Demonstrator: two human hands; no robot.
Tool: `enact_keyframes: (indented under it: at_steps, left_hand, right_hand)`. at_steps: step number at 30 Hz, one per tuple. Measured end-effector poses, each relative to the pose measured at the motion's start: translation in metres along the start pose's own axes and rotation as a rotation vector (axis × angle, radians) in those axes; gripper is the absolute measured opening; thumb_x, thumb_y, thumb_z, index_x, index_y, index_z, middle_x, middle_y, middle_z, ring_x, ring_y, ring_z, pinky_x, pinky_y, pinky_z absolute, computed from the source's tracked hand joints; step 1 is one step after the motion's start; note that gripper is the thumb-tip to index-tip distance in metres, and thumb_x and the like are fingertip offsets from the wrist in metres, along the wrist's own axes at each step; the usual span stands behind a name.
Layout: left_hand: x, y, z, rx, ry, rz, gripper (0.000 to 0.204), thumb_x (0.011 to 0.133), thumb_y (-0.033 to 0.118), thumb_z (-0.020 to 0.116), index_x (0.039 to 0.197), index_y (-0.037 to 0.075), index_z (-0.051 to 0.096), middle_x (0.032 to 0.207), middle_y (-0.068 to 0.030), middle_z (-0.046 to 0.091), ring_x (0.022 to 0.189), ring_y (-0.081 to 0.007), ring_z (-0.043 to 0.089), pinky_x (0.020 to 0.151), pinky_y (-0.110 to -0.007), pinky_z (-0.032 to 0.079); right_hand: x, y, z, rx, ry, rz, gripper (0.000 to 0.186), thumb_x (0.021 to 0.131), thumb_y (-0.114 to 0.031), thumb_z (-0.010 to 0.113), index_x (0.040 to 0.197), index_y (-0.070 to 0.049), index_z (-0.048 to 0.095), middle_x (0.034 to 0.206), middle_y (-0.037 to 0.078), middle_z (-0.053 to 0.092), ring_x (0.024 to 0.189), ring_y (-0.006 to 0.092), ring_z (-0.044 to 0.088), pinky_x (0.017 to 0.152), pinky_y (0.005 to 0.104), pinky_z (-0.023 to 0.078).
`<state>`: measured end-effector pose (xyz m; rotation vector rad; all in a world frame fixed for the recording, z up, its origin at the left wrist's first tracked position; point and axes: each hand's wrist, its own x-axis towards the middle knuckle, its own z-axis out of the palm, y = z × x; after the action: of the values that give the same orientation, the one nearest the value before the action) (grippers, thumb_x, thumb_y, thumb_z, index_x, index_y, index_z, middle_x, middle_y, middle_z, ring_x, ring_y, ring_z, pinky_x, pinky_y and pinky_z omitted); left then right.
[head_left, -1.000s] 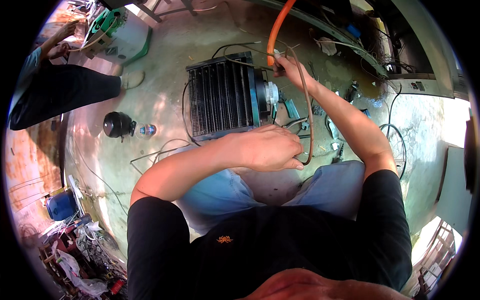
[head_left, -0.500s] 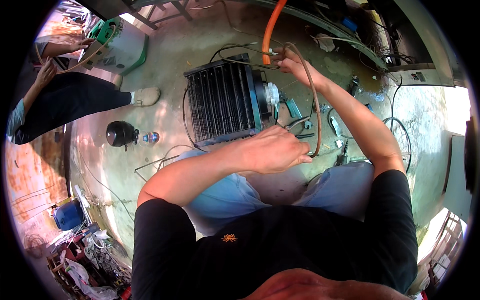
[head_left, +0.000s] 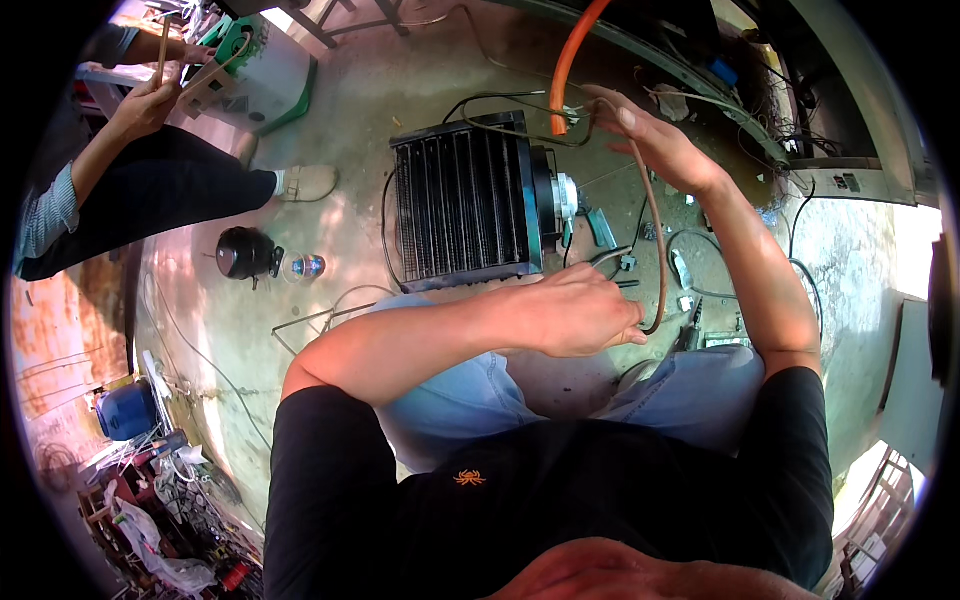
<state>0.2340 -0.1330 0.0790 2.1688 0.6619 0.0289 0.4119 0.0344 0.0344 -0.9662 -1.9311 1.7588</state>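
Observation:
My left hand [head_left: 595,315] is closed on the lower bend of a long brown copper tube [head_left: 659,245] in front of me. My right hand [head_left: 655,145] is higher up with its fingers apart and curved, touching or beside the tube's upper bend. Just left of it, an orange hose [head_left: 560,90] hangs down. A black finned heat-exchanger unit [head_left: 460,205] with a white fitting [head_left: 566,200] lies on the floor beyond my left hand, with thin dark tubes over its top. Pliers [head_left: 610,257] and small parts lie to its right.
A co-worker's hand [head_left: 150,100] holds a tube at the left, beside a white-green container [head_left: 250,85]. A black compressor [head_left: 240,250] and small can [head_left: 310,265] lie on the floor. A metal frame [head_left: 830,170] stands at the right, a blue jug [head_left: 125,410] and clutter at lower left.
My right hand has loosened its fingers and moved right; my left hand shifted slightly right with the tube. The co-worker's hands rose. The view has shifted a little.

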Motion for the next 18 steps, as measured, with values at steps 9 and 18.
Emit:
enact_keyframes:
  at_steps: [9, 18]
  left_hand:
    - [0.009, -0.019, 0.014, -0.021, -0.111, -0.007, 0.044, 0.106, 0.041, 0.048, 0.092, 0.001, 0.061, 0.083, -0.0228, 0.067, 0.089, -0.045, 0.065, 0.082, -0.054, 0.049]
    - [-0.006, -0.017, -0.004, -0.039, -0.2, -0.051, 0.046, 0.105, 0.045, 0.047, 0.099, 0.002, 0.063, 0.09, -0.0223, 0.067, 0.096, -0.0447, 0.064, 0.089, -0.054, 0.049]
  right_hand:
    - [-0.006, -0.011, 0.018, -0.054, 0.147, 0.101, 0.078, 0.101, -0.053, 0.052, 0.16, -0.009, 0.028, 0.142, 0.02, 0.052, 0.126, 0.0268, 0.058, 0.105, 0.0428, 0.047]
    - [-0.025, -0.071, 0.048, -0.469, 0.166, 0.269, 0.078, 0.096, -0.046, 0.062, 0.146, 0.007, 0.037, 0.098, 0.018, 0.067, 0.085, 0.0281, 0.07, 0.08, 0.039, 0.056]
